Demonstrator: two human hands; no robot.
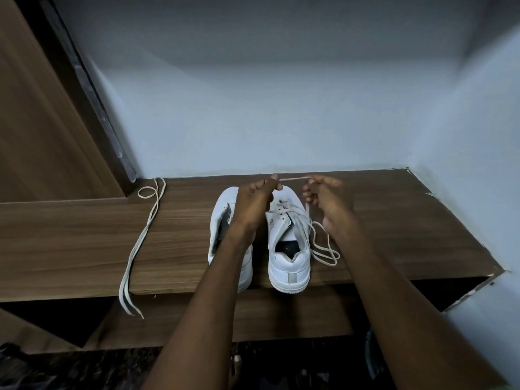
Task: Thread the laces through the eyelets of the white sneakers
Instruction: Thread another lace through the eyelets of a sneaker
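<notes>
spare lace (140, 243) lying loose at left, ends hanging over shelf (394, 235) edge | sneakers (289, 249) sitting side by side, heels nearest – right one partly laced (loops trailing right) | left hand (254, 204) and right hand (327, 198) pinching a lace (294, 179) stretched taut between them, above the toes

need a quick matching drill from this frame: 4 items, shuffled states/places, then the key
Items:
1. spare lace
2. right sneaker
3. left sneaker
4. left hand

States:
A. partly behind the left forearm, no lacing visible
B. lace partly threaded, loose loops trailing off its right side
C. pinches one end of a taut lace span; right hand holds the other
D. lies loose on the wooden shelf, ends hanging over the front edge

Pairs: 1-D, 2-B, 3-A, 4-C
</notes>
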